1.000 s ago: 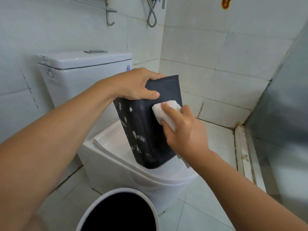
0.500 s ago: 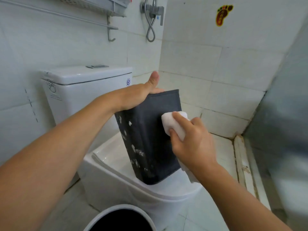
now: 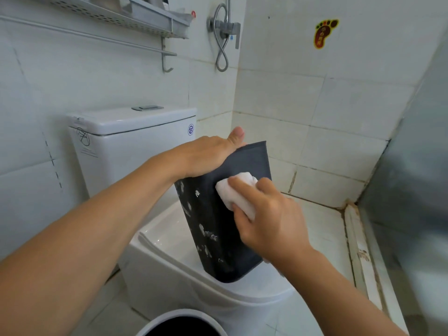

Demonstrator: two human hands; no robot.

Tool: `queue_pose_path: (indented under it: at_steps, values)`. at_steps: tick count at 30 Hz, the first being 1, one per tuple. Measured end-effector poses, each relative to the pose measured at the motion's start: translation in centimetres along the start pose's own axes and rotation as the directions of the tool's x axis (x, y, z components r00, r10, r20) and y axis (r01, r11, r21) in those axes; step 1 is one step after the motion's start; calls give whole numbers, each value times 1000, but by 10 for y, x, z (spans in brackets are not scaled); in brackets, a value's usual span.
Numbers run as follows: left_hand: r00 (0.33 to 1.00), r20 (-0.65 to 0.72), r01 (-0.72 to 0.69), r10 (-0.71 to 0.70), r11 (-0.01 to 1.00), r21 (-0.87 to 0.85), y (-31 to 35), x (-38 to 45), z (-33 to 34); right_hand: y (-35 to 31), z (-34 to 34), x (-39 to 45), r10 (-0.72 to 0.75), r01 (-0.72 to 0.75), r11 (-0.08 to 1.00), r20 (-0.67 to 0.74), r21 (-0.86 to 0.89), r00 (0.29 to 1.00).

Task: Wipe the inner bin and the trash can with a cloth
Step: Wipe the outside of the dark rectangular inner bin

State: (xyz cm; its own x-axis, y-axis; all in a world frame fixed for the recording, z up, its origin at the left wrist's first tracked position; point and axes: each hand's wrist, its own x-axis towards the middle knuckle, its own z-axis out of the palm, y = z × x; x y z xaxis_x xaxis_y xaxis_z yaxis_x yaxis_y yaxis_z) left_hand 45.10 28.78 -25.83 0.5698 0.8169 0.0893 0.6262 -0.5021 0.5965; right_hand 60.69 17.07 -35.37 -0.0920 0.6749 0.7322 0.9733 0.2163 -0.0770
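The dark grey inner bin (image 3: 218, 229) stands tilted on the closed toilet lid (image 3: 164, 236), with white smears down its left side. My left hand (image 3: 208, 154) grips its top rim, thumb raised above the edge. A folded white cloth (image 3: 232, 192) lies against the bin's upper front face, pressed there by my right hand (image 3: 269, 219), whose fingers curl round it. The white trash can (image 3: 155, 326), with its dark opening, shows at the bottom edge of the view, mostly cut off.
The toilet cistern (image 3: 131, 141) stands behind the bin at the left. A wire shelf and rail (image 3: 135, 23) hang on the left wall, and a shower mixer with hose (image 3: 224, 32) sits near the corner. A glass partition (image 3: 417, 166) closes the right side.
The view has tilted upward, so the trash can shows less. My left hand shifted from clasping the bin's front edge to its top rim with thumb raised. The cloth stays on the upper front face.
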Motion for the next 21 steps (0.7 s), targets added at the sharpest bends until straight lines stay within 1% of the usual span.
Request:
queue_pose_path:
  at_steps: [3,6,8,10,12,14,16,17,19,21]
  values:
    - [999,-21,-39,41,994,102,10,-2,3,15,1,14,126,-126,992,-29,-7,992]
    - [994,-6,-106,108,986,126,18,-7,7,25,3,28,263,-264,964,-57,-12,963]
    - [993,5,-116,116,984,139,18,-6,7,19,4,27,281,-282,959,-72,-9,957]
    - [995,-8,-96,98,985,146,14,-3,7,8,3,17,206,-206,978,-57,-7,977]
    - [993,-47,-96,106,979,180,5,1,5,0,2,0,79,-79,997,4,16,997]
    - [989,-73,-113,132,968,225,-5,4,2,-1,-2,-15,-33,30,999,91,39,995]
    - [984,-64,-146,165,960,237,-10,4,0,7,-4,-24,-71,66,997,161,36,984]
    - [983,-60,-156,175,958,242,-10,5,0,13,-4,-27,-58,56,998,183,18,981]
    - [981,-55,-166,186,953,252,-10,7,0,26,-4,-28,57,-38,996,240,-83,969]
    - [982,-56,-161,180,957,243,-11,9,0,39,-5,-29,222,-160,967,347,-196,911]
